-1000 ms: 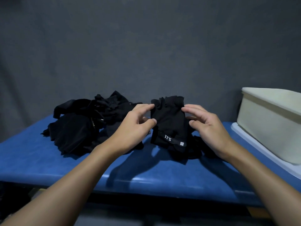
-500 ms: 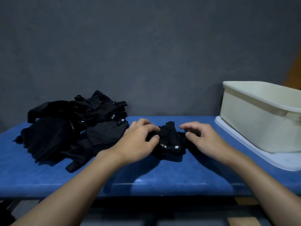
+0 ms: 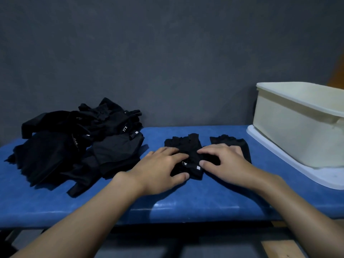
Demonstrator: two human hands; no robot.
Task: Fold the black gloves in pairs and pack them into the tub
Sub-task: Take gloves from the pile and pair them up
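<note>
left hand (image 3: 163, 164) and right hand (image 3: 226, 161) press flat on two gloves (image 3: 189, 144), gripping nothing. not folded yet. big pile (image 3: 74, 146) waits at nine o'clock. tub (image 3: 297, 131) at three o'clock, inside hidden.

A heap of gloves (image 3: 74, 146) lies at the left of the worktop (image 3: 204, 202), close to the wall (image 3: 167, 53) behind; two gloves (image 3: 188, 144) lie side by side at the middle; the left hand (image 3: 158, 172) rests on the left one, the right hand (image 3: 229, 164) across both; the tub (image 3: 294, 135) stands at the right on a tray (image 3: 297, 172), well apart from the heap.
</note>
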